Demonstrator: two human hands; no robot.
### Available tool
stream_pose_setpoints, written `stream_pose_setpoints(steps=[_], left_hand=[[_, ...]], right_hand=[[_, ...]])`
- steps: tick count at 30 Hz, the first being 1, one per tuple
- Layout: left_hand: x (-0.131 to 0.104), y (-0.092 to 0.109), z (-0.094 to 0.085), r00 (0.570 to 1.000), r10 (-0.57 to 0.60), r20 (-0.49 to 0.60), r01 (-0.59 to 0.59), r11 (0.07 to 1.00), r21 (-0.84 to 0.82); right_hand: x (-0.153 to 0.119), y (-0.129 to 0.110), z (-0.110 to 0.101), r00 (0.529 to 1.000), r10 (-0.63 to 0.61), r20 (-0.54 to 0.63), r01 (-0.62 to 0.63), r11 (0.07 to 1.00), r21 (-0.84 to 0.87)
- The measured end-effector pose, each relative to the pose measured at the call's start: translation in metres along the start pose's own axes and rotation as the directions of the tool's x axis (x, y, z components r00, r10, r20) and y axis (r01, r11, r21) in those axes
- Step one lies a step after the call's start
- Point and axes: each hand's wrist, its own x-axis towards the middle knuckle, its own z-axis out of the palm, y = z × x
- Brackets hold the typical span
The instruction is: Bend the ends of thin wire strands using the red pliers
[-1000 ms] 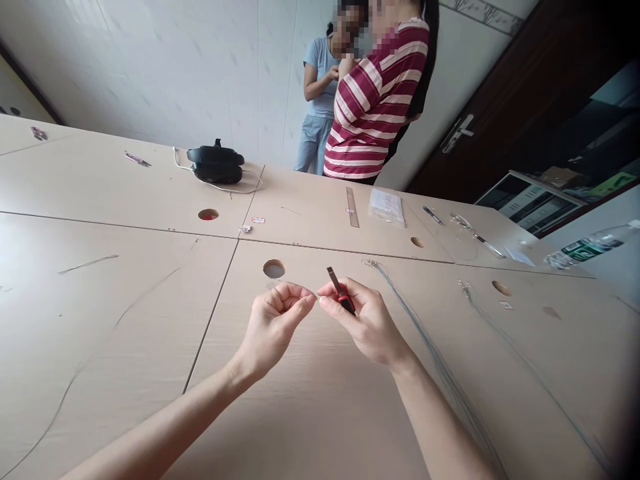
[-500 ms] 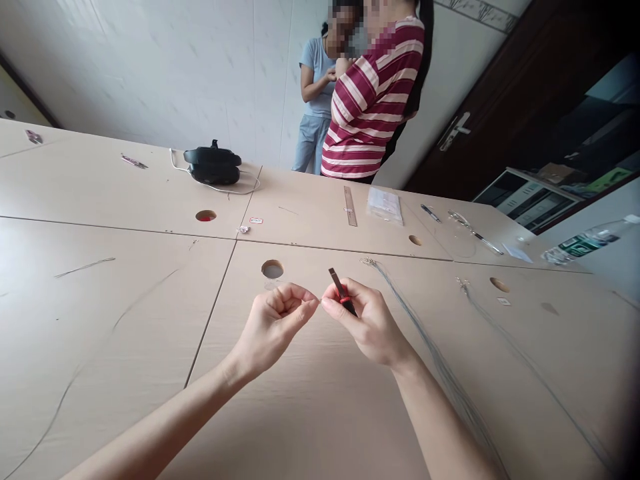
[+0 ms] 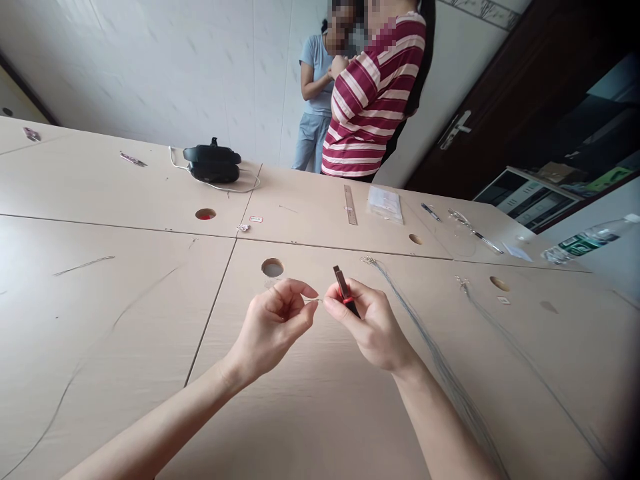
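My right hand (image 3: 367,323) is closed round small pliers (image 3: 342,283) with dark flat jaws and red-and-black handles. The jaws point up and away from me. Between its thumb and forefinger it also pinches the end of a thin wire (image 3: 319,300). Facing it on the left, my left hand (image 3: 275,323) has thumb and forefinger slightly apart around the wire, its other fingers curled. Both hands are above the table, close together. Right of my right hand lies a bundle of thin grey wires (image 3: 425,333) with small metal bits at its far end.
A second wire bundle (image 3: 520,353) lies farther right. Beyond are a ruler (image 3: 350,205), a plastic packet (image 3: 385,204), pens, a water bottle (image 3: 590,240) and a black device (image 3: 213,163) with a white cable. Loose wires lie left. Two people stand behind the table (image 3: 125,320).
My left thumb and forefinger have parted from their pinch, showing the thin wire between them. My right hand has shifted slightly right, with the pliers tilted a little.
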Motion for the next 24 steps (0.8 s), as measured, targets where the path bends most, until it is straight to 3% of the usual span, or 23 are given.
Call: stream_pose_setpoints(steps=[16, 24], left_hand=[[-0.0008, 0.003, 0.0017, 1.0, 0.007, 0.029, -0.009, 0.997, 0.074], [-0.0007, 0.0032, -0.0013, 0.995, -0.061, 0.077, 0.061, 0.998, 0.004]], right_hand=[[0.0007, 0.0009, 0.0003, 1.0, 0.011, 0.024, -0.011, 1.0, -0.011], [-0.0002, -0.0002, -0.0016, 0.999, 0.013, 0.043, -0.013, 1.0, -0.004]])
